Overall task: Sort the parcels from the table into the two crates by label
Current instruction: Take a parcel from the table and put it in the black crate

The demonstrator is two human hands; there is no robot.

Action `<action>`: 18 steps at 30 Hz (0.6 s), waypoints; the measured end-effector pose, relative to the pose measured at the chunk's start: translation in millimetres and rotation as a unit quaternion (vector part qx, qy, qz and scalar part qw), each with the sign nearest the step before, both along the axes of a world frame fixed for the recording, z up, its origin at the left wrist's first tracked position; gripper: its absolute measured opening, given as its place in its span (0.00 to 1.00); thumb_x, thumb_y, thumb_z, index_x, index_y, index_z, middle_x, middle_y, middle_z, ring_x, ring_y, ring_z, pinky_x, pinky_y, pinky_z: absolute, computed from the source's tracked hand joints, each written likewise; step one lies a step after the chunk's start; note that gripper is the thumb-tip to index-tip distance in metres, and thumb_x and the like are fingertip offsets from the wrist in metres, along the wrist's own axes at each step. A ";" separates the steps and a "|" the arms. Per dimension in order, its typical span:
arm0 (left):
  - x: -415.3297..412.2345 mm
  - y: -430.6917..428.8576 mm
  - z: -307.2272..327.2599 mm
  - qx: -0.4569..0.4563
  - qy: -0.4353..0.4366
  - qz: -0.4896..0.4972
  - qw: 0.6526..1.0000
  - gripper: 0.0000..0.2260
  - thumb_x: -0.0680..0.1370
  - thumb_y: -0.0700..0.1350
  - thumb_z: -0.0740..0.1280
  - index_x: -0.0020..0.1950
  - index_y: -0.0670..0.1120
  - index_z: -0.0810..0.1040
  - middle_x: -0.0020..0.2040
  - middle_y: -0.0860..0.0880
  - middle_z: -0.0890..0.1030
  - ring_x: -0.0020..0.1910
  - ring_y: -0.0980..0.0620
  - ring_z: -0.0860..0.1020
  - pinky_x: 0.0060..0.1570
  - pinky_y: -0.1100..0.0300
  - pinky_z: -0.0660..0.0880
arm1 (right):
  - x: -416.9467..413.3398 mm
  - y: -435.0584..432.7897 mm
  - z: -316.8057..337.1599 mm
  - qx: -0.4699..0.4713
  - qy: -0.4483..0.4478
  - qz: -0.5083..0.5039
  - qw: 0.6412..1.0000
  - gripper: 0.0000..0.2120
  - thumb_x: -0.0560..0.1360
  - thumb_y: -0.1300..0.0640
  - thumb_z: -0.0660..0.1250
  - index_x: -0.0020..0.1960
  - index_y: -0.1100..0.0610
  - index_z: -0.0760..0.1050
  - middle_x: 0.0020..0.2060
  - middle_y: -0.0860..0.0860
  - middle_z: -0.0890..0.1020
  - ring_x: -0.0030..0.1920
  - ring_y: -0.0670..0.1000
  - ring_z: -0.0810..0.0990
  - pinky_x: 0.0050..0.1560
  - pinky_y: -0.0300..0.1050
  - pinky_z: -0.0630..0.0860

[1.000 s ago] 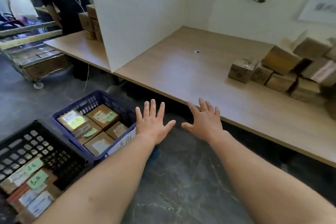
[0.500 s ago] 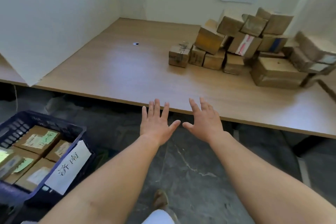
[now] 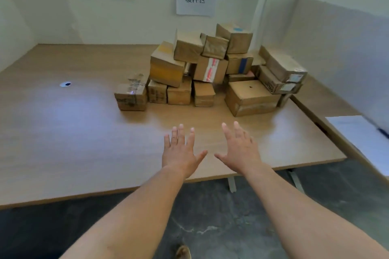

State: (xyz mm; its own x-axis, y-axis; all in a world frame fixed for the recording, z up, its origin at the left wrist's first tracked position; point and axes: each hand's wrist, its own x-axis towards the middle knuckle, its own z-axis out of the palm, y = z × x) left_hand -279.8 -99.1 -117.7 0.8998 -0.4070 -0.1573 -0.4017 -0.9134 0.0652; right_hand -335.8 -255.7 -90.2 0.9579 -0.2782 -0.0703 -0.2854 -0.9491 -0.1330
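Step in hand, as judged: reach toward the pile for a parcel; no pick made yet. Left grip (image 3: 181, 151) and right grip (image 3: 240, 149) were both empty, fingers straight and spread, palms down, thumbs turned toward each other, near but apart. They were over the near part of the bench (image 3: 73, 132); contact with its top could not be told. The parcels (image 3: 210, 65) sat in a loose heap at the back right of the bench, well apart from both grips. Neither crate was in view. Front row, on the bench top: a taped parcel (image 3: 131, 95) at the left end, standing just clear of the heap, a small box (image 3: 203, 93) in the middle, and a wide flat box (image 3: 250, 96) on the right. The flat box lay with its long axis roughly left to right, slewed a little so one lower corner pointed toward the person. The taped parcel sat with a short face toward the bench edge and nothing on top of it. No sorting label was legible on any visible face. Next move probably calls for taking an unloaded front parcel, since the upper ones leaned tilted on each other, then turning it to find the label.
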 end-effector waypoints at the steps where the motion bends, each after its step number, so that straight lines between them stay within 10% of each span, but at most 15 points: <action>1: 13.8 -14.1 2.2 -0.003 -0.007 -0.011 1.000 0.35 0.80 0.67 0.43 0.78 0.51 0.34 0.78 0.42 0.34 0.77 0.43 0.34 0.75 0.44 0.37 | 9.5 -12.8 2.5 -0.003 -0.002 -0.012 1.000 0.43 0.75 0.39 0.64 0.79 0.48 0.41 0.79 0.57 0.45 0.78 0.58 0.48 0.75 0.58 0.53; 18: 155.6 -233.4 22.5 -0.052 -0.042 -0.161 0.985 0.35 0.79 0.67 0.45 0.79 0.51 0.36 0.78 0.43 0.35 0.77 0.44 0.35 0.75 0.44 0.35 | 88.4 -219.1 15.4 -0.003 -0.013 -0.174 0.985 0.39 0.77 0.38 0.62 0.79 0.49 0.46 0.78 0.57 0.48 0.78 0.58 0.48 0.75 0.57 0.53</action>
State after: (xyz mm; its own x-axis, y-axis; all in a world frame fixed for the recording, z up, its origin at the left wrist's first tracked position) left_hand -124.3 -332.5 -95.2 0.7292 -0.6836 -0.0291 -0.6778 -0.7275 0.1061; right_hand -247.3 -474.8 -74.8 0.8055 -0.5909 -0.0448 -0.5908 -0.7947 -0.1393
